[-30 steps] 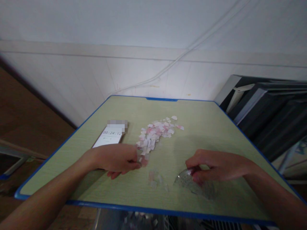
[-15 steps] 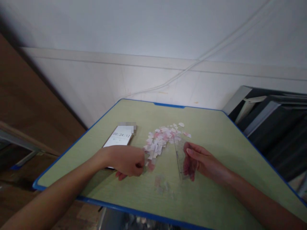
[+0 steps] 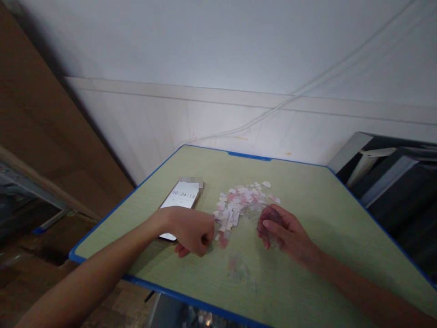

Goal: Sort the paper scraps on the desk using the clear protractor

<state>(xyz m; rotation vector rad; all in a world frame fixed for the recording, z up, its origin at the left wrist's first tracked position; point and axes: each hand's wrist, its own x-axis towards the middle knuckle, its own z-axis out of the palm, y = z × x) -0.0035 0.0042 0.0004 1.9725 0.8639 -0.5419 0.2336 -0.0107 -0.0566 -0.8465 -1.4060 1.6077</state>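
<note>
My right hand [image 3: 283,230] is closed around a clear plastic ruler [image 3: 251,213], its outline smeared by motion. The ruler's far end reaches the near right side of a heap of torn white and pink paper bits [image 3: 235,205]. Left of that heap, my left hand [image 3: 191,230] rests on the table as a loose fist; what its fingers hold, if anything, is hidden. A pink paper scrap [image 3: 223,240] lies just beside its knuckles. Nearer the table's front are a few blurred, partly see-through scraps [image 3: 237,266].
A phone [image 3: 182,196] showing a running timer lies partly under my left wrist. The green table [image 3: 293,182] has a blue edge and stands against a white wall [image 3: 205,114]. Dark folder-like items [image 3: 392,182] lean at right; a brown wooden panel [image 3: 51,105] stands at left.
The ruler has swung from upright along my right fingers to a slant toward the paper heap. My right fingers have curled in more. My left hand keeps its place; the whole view has shifted slightly.
</note>
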